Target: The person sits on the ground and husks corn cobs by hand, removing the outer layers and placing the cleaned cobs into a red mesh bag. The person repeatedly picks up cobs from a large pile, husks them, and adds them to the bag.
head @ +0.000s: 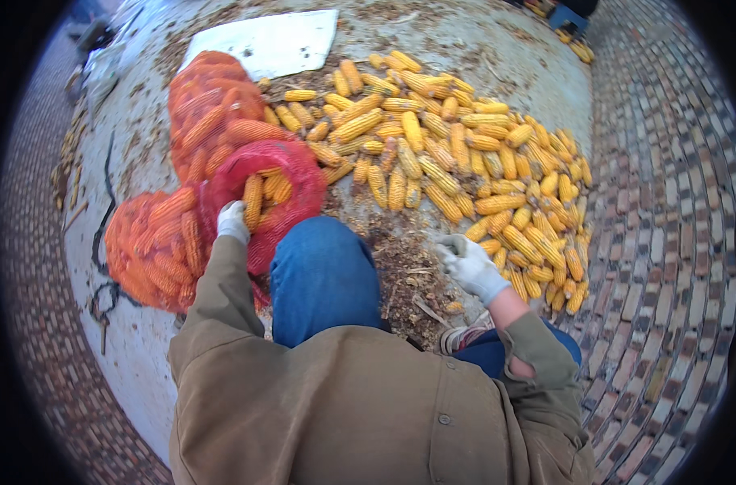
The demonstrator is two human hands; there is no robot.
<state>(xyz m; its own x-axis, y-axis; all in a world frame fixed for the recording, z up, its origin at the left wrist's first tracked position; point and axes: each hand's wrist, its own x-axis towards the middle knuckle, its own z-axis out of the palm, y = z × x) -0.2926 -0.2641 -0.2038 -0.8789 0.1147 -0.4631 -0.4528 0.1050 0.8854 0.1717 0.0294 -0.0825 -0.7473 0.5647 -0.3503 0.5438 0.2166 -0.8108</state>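
My left hand (pixel 233 222), in a white glove, grips a yellow corn cob (pixel 253 200) at the mouth of a red mesh bag (pixel 310 176). More cobs lie inside that bag. Over husk debris, at the left edge of a large heap of corn cobs (pixel 495 157), is my right hand (pixel 468 264), also gloved; its fingers are curled and slightly blurred, and no cob shows in it. Orange mesh sacks full of cobs, one behind (pixel 207 115) and one at the left (pixel 156 254), stand against the red bag.
A white sheet (pixel 265 42) lies beyond the sacks on a pale, littered ground cover (pixel 525 66). Dark cord (pixel 98 242) trails at the left. Brick paving (pixel 653 254) borders both sides. Part of another person, a blue object (pixel 568 21) and some cobs are at the top right.
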